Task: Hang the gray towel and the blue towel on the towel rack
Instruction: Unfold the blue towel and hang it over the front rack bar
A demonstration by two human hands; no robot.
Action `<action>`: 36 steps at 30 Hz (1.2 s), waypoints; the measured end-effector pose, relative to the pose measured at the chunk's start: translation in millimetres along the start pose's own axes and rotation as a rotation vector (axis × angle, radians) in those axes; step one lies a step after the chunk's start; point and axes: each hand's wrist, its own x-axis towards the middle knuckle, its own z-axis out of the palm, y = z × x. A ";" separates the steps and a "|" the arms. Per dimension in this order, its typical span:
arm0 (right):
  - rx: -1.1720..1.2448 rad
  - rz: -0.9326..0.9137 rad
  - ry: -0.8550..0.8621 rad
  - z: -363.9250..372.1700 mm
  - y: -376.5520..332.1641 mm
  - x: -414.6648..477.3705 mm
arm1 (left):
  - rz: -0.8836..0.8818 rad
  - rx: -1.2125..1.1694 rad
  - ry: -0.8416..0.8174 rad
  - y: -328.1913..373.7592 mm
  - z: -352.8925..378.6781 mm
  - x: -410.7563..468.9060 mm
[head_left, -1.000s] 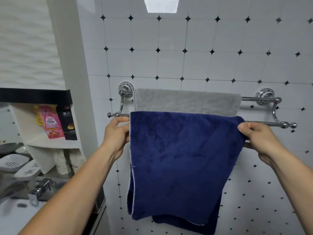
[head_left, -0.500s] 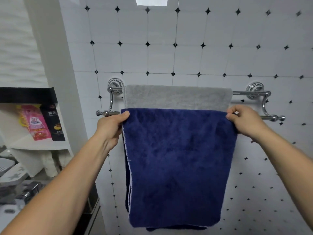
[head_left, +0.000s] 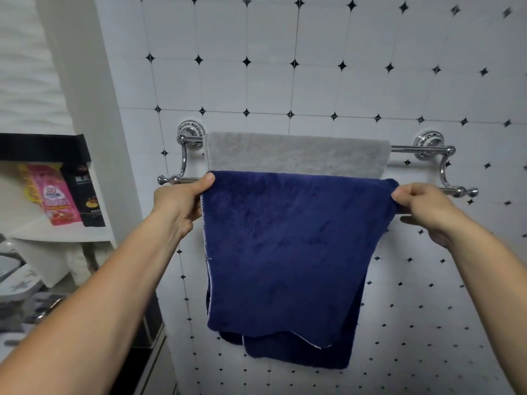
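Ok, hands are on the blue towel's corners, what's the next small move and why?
Probably let go with both hands: the gray towel drapes the rear bar, the blue towel hangs spread over the front bar, and the left hand and right hand only pinch its corners.

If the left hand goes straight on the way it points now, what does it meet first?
Probably the front bar of the towel rack, beyond the left hand pinching a corner of the blue towel; behind it, the tiled wall. Depth is unclear.
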 end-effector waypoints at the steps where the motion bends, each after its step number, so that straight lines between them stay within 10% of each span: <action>1: 0.104 0.014 -0.007 4.1 7.1 -3.0 | 0.013 0.004 0.000 -1.3 -0.2 -1.4; 17: 0.219 0.069 -0.097 6.3 60.2 -25.8 | 0.012 0.177 -0.136 -53.9 -37.8 -19.9; 23: -0.344 -0.372 0.304 4.2 10.7 -4.4 | 0.042 0.154 -0.337 -24.0 -20.9 -13.6; 26: -0.755 -0.665 0.200 5.8 -23.1 12.7 | -0.018 0.026 -0.306 -6.0 -1.3 -9.7; 36: -0.790 -0.518 0.060 -17.1 -39.6 36.1 | -0.093 -0.064 -0.166 19.4 0.8 -8.0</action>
